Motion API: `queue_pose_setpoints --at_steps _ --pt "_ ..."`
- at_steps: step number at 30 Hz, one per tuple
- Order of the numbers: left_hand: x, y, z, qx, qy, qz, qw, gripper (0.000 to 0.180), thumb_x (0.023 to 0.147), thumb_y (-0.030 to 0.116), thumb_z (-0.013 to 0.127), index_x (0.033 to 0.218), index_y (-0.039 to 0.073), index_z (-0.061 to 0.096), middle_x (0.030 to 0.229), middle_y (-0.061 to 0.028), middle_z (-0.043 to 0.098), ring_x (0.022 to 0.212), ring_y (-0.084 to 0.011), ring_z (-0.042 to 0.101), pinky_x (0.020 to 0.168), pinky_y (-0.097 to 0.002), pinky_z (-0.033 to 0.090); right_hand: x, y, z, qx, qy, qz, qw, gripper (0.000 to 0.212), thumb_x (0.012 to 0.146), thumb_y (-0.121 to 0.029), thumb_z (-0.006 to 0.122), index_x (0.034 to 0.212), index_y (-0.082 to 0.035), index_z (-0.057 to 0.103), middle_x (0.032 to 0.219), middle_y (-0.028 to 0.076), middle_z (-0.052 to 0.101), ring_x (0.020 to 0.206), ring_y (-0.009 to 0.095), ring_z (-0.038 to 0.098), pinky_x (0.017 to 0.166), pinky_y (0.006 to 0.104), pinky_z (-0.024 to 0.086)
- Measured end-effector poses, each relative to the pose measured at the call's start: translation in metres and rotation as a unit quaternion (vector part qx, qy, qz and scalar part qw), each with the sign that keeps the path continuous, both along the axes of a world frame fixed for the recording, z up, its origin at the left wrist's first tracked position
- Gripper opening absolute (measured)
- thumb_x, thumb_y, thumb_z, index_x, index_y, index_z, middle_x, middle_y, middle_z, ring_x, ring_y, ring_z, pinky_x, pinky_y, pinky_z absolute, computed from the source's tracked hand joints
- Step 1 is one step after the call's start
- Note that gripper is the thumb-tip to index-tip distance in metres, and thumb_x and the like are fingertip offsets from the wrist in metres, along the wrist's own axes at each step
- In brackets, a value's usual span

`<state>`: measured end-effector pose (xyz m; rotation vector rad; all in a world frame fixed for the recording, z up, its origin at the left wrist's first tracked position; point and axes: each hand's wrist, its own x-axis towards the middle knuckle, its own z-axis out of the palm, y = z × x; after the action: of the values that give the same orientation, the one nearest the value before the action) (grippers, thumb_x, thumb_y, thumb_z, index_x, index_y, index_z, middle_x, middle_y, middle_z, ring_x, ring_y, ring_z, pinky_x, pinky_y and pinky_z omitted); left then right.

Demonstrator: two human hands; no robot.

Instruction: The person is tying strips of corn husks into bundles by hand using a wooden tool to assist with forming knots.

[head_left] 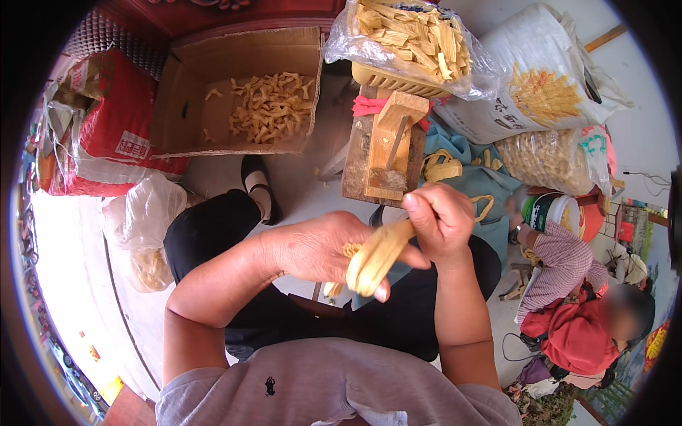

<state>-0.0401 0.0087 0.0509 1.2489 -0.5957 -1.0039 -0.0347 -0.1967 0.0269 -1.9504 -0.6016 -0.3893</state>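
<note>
In front of my lap, a folded, pale yellow flat strip (380,259) with lengthwise creases is held between both hands; its exact material I cannot tell. My left hand (323,245) is closed round its lower part, with the thumb and a finger along it. A short curled end shows by the left knuckles. My right hand (444,224) pinches the strip's upper end between thumb and fingers. Just beyond the hands stands a wooden block fixture (391,153) with a slanted metal blade or bar, tied with pink cloth. Part of the strip is hidden by the fingers.
A cardboard box (170,106) at the far left holds many small knotted pieces (270,106). Far ahead, a yellow basket (398,79) is heaped with strips (412,39). White sack (540,78), blue cloth (490,188) with strips, and a seated co-worker (568,305) are at right.
</note>
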Motion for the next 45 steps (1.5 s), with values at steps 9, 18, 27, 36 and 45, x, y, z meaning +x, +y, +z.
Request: queue_pose_setpoints --at_steps 9,18,27,36,45 --pt "0.009 0.002 -0.026 0.087 -0.598 0.246 0.757 0.034 0.056 0.019 0.08 0.084 0.006 0.065 0.082 -0.0046 0.059 0.063 -0.021 0.063 0.052 -0.0315 0.05 -0.03 0.03 -0.019 0.431 0.616 0.183 0.633 0.009 0.087 -0.01 0.064 0.086 -0.001 0.065 0.067 0.001 0.056 0.056 0.007 0.047 0.053 0.0205 0.037" --pt "0.008 -0.001 -0.028 0.217 -0.385 0.255 0.86 0.024 0.07 -0.002 0.069 0.093 0.001 0.067 0.114 -0.0135 0.063 0.085 -0.031 0.066 0.071 -0.0354 0.054 -0.019 0.024 -0.015 0.051 0.268 -0.001 0.962 0.017 0.09 -0.017 0.063 0.084 -0.001 0.064 0.068 0.007 0.062 0.057 0.018 0.057 0.054 0.0279 0.045" --pt "0.007 0.005 -0.038 0.139 -0.422 0.225 0.867 0.01 0.07 -0.006 0.065 0.08 -0.002 0.063 0.108 -0.0126 0.065 0.083 -0.0304 0.066 0.067 -0.0344 0.054 -0.021 0.023 -0.01 -0.051 0.4 0.065 0.913 0.035 0.093 -0.03 0.052 0.075 0.0 0.059 0.071 0.012 0.063 0.063 0.03 0.06 0.056 0.0372 0.046" --pt "0.002 -0.001 -0.032 0.218 -0.501 0.144 0.825 0.011 0.064 -0.004 0.065 0.073 -0.001 0.061 0.102 -0.0109 0.065 0.078 -0.0295 0.065 0.059 -0.0349 0.053 -0.031 0.02 -0.03 0.012 0.428 0.035 0.903 0.031 0.092 -0.024 0.051 0.077 0.001 0.06 0.063 0.002 0.053 0.062 0.01 0.047 0.059 0.0264 0.041" --pt "0.015 0.024 -0.015 0.004 -0.156 0.402 0.902 0.018 0.085 0.012 0.065 0.08 -0.005 0.066 0.097 -0.0121 0.063 0.082 -0.0144 0.056 0.069 -0.0252 0.045 -0.028 0.012 -0.016 0.266 0.568 0.164 0.761 0.048 0.097 -0.043 0.048 0.077 -0.002 0.062 0.058 -0.005 0.041 0.053 0.004 0.031 0.049 0.0205 0.025"
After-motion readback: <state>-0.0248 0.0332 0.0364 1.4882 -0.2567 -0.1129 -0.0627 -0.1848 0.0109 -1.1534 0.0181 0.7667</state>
